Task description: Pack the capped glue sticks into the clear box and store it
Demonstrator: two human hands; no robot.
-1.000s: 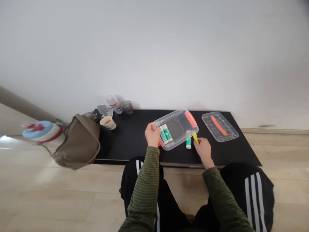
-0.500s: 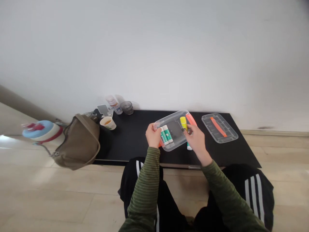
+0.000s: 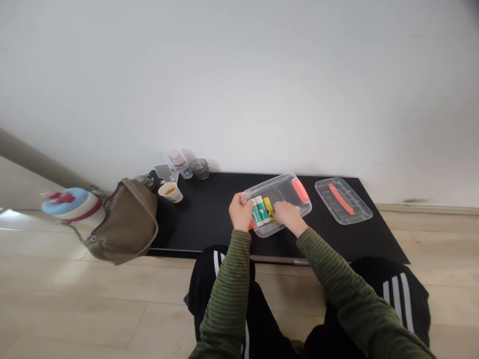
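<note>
My left hand point(image 3: 240, 211) is closed on the left end of a clear plastic box point(image 3: 280, 186) with orange latches. The box is tilted, its open side facing me. Inside, at the left end, two green-and-white glue sticks point(image 3: 262, 210) lie side by side. A yellow stick point(image 3: 267, 205), perhaps a glue stick too, lies against their right side. My right hand point(image 3: 287, 215) reaches into the box, fingers curled at the yellow stick; its fingertips are partly hidden.
A clear lid point(image 3: 355, 213) with an orange handle lies right of the box on the black table point(image 3: 209, 219). To the left stand a paper cup point(image 3: 171, 193), a dark glass bowl point(image 3: 199, 168), a small bottle point(image 3: 181, 163), a brown bag point(image 3: 119, 224) and a blue-topped container point(image 3: 77, 202).
My right hand has moved left and down into the box, bringing the yellow stick beside the two green-and-white glue sticks. The left hand keeps its hold on the box.
</note>
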